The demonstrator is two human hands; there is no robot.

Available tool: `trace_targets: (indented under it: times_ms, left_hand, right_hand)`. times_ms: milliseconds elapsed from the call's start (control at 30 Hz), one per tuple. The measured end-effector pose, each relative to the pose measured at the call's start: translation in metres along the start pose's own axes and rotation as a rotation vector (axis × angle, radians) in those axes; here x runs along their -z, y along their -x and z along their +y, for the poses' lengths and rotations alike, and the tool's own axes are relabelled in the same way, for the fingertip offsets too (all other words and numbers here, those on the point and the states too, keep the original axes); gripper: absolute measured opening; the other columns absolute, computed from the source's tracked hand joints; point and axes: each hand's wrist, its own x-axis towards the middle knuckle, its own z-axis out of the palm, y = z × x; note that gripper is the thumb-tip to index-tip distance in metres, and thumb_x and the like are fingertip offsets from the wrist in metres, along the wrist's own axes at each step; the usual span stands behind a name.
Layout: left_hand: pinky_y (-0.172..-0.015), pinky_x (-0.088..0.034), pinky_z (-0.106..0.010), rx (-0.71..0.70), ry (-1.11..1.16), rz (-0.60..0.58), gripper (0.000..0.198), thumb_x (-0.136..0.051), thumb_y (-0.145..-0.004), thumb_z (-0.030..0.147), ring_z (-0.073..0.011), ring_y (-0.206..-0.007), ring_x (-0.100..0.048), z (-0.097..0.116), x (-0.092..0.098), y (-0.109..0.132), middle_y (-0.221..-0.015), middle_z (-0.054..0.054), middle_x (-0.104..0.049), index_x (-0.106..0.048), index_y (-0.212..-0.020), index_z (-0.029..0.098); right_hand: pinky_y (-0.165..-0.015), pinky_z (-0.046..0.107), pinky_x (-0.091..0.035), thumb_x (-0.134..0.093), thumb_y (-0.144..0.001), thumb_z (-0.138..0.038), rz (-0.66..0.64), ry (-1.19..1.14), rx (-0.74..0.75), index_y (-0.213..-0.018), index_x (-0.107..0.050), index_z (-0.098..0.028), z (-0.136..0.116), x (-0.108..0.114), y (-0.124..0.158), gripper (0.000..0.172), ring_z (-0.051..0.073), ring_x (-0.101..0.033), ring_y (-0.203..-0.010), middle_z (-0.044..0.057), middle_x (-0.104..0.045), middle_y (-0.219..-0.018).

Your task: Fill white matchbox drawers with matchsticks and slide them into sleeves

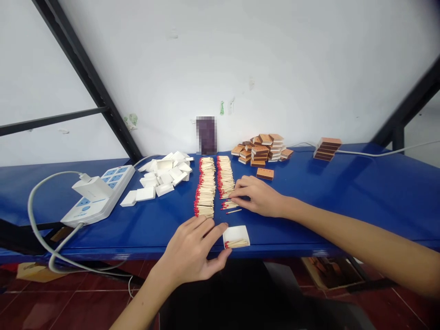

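Observation:
My left hand [194,247] grips the left end of a small white matchbox tray [237,233] at the table's front edge, thumb and forefinger about it. A few red-tipped matches lie along the tray's near side. My right hand [256,195] reaches to the near part of the right-hand row of matches [225,176], fingertips pinched on matches there; how many is hidden. A second row of matches [206,185] runs alongside on the left, its near end close to my left fingers. One loose match [234,211] lies between the right row and the tray.
White empty trays [168,172] are heaped at left, beside a power strip [103,192] with a plugged-in charger [92,188]. Brown matchboxes [263,149] pile up at the back, one single box [265,173] before them. A stack of matchboxes [327,149] stands farther right.

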Motion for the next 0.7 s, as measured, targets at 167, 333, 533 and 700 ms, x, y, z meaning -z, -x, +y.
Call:
trace_targets:
  times_ms: [167, 333, 533, 700]
  left_hand:
    - [-0.069, -0.052, -0.036, -0.003, 0.002, -0.002, 0.028, -0.058, -0.089, 0.032, -0.0220, -0.075, -0.062, 0.001, 0.000, 0.000, -0.084, -0.007, -0.064, -0.061, -0.112, 0.016]
    - [-0.066, -0.052, -0.037, 0.001, 0.009, -0.012, 0.028, -0.059, -0.089, 0.031, -0.0225, -0.074, -0.061, 0.001, 0.000, 0.001, -0.083, -0.006, -0.063, -0.061, -0.112, 0.015]
    - [-0.065, -0.052, -0.037, 0.002, 0.011, -0.014, 0.027, -0.059, -0.089, 0.031, -0.0226, -0.074, -0.061, 0.001, 0.001, -0.001, -0.083, -0.006, -0.063, -0.061, -0.111, 0.014]
    - [-0.065, -0.051, -0.036, 0.000, 0.005, -0.015, 0.027, -0.057, -0.090, 0.032, -0.0217, -0.074, -0.061, 0.000, 0.001, 0.001, -0.082, -0.006, -0.063, -0.062, -0.111, 0.015]
  right_hand:
    - [-0.076, 0.034, -0.040, -0.056, -0.095, -0.025, 0.014, -0.108, 0.060, -0.090, -0.073, -0.019, -0.005, 0.003, 0.004, 0.019, 0.018, -0.054, -0.082, 0.006, -0.064, -0.085]
    - [-0.082, 0.036, -0.042, -0.056, -0.085, -0.012, -0.030, -0.162, 0.110, -0.097, -0.074, -0.019, -0.011, 0.004, 0.006, 0.022, 0.019, -0.056, -0.087, 0.006, -0.065, -0.092]
    - [-0.083, 0.038, -0.044, -0.055, -0.086, -0.013, -0.033, -0.132, 0.076, -0.098, -0.073, -0.018, -0.009, 0.001, 0.006, 0.022, 0.021, -0.057, -0.089, 0.008, -0.065, -0.097]
    - [-0.083, 0.040, -0.045, -0.055, -0.089, -0.017, -0.010, -0.105, 0.054, -0.101, -0.072, -0.019, -0.007, -0.001, 0.006, 0.021, 0.022, -0.056, -0.091, 0.009, -0.064, -0.100]
